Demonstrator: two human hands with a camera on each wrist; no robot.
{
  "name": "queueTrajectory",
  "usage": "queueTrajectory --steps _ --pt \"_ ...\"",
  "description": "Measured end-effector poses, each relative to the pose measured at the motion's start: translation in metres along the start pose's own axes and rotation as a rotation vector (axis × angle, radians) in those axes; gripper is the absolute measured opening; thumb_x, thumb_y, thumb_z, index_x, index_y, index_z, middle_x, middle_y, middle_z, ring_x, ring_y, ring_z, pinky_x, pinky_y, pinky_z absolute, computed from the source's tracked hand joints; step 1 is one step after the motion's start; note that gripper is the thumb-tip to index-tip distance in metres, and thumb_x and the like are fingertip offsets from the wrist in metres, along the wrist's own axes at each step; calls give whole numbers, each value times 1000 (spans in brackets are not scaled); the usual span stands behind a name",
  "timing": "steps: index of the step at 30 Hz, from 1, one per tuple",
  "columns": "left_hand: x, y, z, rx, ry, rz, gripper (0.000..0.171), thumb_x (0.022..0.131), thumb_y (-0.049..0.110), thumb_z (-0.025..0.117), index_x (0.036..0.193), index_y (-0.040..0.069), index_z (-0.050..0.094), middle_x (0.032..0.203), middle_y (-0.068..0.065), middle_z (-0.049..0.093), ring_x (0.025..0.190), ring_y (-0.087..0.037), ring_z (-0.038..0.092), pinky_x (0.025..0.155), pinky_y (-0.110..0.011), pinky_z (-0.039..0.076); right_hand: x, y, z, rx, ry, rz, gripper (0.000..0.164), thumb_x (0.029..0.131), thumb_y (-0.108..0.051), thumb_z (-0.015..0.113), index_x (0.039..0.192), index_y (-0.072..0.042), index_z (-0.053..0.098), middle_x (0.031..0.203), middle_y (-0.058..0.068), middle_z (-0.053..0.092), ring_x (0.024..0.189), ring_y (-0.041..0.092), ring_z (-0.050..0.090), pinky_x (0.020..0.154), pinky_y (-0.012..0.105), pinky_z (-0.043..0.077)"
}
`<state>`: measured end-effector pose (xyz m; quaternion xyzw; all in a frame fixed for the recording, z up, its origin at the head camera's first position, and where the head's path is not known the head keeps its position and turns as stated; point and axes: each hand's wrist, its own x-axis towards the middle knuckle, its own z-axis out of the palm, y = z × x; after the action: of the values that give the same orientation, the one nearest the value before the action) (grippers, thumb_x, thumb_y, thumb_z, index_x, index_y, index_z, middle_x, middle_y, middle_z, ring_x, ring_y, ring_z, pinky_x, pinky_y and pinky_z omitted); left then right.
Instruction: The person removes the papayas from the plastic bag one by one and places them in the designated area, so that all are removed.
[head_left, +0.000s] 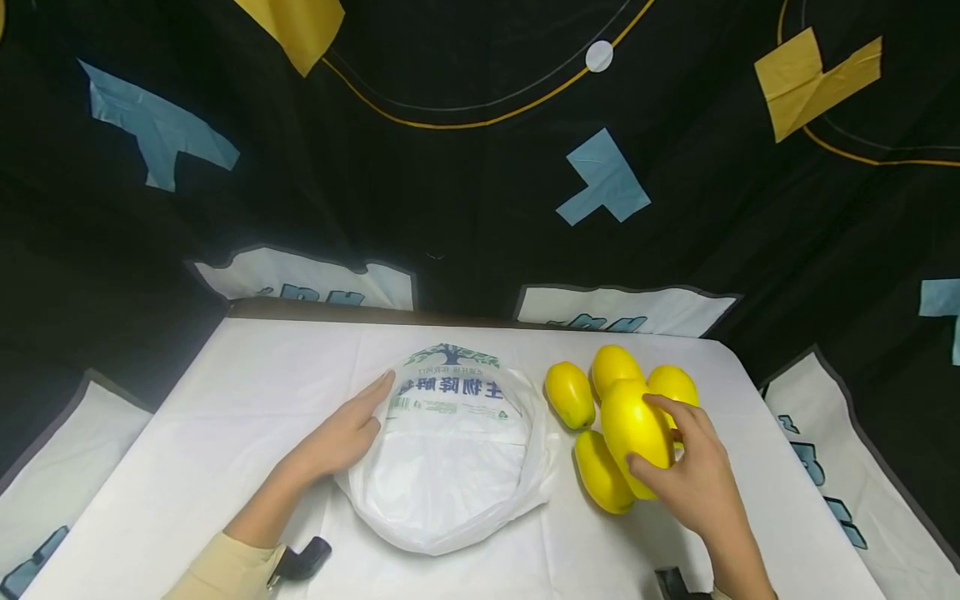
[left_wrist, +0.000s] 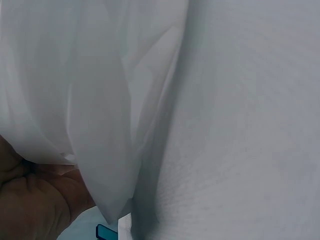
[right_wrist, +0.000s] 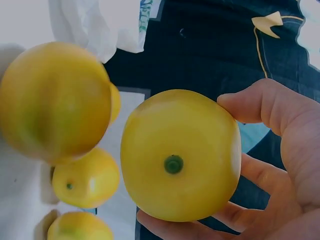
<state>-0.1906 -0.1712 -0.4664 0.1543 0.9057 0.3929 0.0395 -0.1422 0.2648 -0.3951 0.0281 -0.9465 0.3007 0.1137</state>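
My right hand (head_left: 693,471) grips a yellow oblong fruit (head_left: 633,433), its thumb on one side and fingers on the other. In the right wrist view this fruit (right_wrist: 175,165) shows a small green stem end. It overlaps several similar yellow fruits (head_left: 568,396) on the table. My left hand (head_left: 337,437) holds the left edge of a white plastic bag (head_left: 450,483), whose mouth is spread and whose green and blue print looks mirrored. In the left wrist view the bag (left_wrist: 90,90) hangs over part of my left hand (left_wrist: 40,205), hiding most of its fingers.
A white cloth covers the table (head_left: 247,383). Behind it hangs a black curtain (head_left: 450,208) with blue and yellow patches. Dark wrist devices (head_left: 303,558) are on both arms.
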Motion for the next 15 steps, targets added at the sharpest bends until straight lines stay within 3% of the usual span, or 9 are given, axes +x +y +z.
queueTrajectory --steps 15 --pt "0 0 1 -2 -5 -18 60 95 -1 34 153 -2 19 160 -19 16 146 -37 14 118 -51 14 -10 17 -3 -40 7 111 72 72 -17 82 137 -13 51 134 19 44 105 38 52 84 58 52"
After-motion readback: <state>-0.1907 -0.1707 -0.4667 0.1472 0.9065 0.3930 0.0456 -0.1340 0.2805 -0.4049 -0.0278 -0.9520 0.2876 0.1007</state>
